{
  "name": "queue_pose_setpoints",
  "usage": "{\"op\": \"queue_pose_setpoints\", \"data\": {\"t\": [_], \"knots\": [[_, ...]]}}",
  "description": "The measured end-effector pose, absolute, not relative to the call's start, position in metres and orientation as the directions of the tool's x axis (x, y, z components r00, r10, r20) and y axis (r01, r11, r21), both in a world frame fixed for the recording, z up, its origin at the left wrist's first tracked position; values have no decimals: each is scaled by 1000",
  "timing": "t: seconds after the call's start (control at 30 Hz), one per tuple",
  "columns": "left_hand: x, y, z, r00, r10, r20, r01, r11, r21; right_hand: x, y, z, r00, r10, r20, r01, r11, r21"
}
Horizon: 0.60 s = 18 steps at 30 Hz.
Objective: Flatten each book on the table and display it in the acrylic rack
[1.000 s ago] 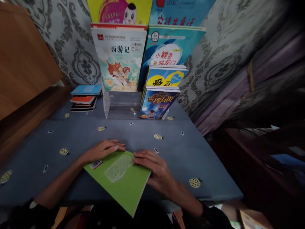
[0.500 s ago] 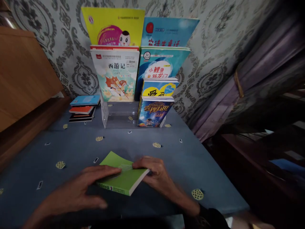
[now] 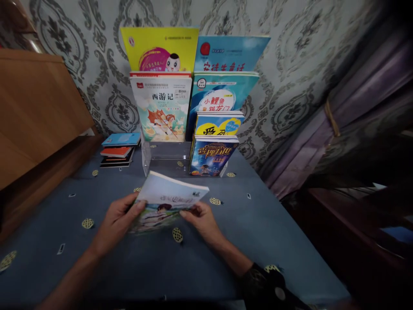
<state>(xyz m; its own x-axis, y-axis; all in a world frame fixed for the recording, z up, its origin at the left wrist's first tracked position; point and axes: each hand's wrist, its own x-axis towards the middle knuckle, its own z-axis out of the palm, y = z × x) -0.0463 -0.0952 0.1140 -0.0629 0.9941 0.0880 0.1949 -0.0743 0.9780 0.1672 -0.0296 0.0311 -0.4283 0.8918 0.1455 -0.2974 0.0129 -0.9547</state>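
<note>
A thin paperback book [image 3: 171, 198] with a pale blue cover and a picture of a figure on grass is held tilted above the table, its lower edge blurred. My left hand [image 3: 121, 215] grips its left edge, thumb on the cover. At its right edge, my right hand [image 3: 203, 217] pinches the book between thumb and fingers. Behind it stands a clear acrylic rack [image 3: 167, 150] with books upright in stepped rows. The front right step bears a dark blue book [image 3: 211, 157]; the step left of it shows bare.
A small stack of books [image 3: 119, 150] lies at the table's back left, beside a wooden panel [image 3: 38, 112]. The table [image 3: 258, 241] has a blue pineapple-print cover. A purple curtain [image 3: 300, 146] hangs at the right, against patterned wallpaper.
The book has been turned over and raised: its green side faced up before, and the pale blue picture cover faces me now. My left hand has closed on its edge.
</note>
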Motion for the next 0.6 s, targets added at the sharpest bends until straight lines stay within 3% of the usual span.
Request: {"op": "queue_pose_setpoints", "data": {"t": [0.13,0.3,0.47,0.6], "knots": [[-33,-81,102,-282,957,-73,-261,-3,965,164,-30,30,-538,834,122,-294,-49,-955],[-26,-70,80,-347,910,-225,-456,46,889,176,-31,30,-492,868,60,-246,-73,-967],[-31,-68,57,-227,924,-307,-414,194,890,183,-36,22,-531,847,-8,-193,-130,-973],[-45,-64,35,-137,979,-148,-125,132,983,188,-33,11,-425,905,-12,9,-9,-1000]]}}
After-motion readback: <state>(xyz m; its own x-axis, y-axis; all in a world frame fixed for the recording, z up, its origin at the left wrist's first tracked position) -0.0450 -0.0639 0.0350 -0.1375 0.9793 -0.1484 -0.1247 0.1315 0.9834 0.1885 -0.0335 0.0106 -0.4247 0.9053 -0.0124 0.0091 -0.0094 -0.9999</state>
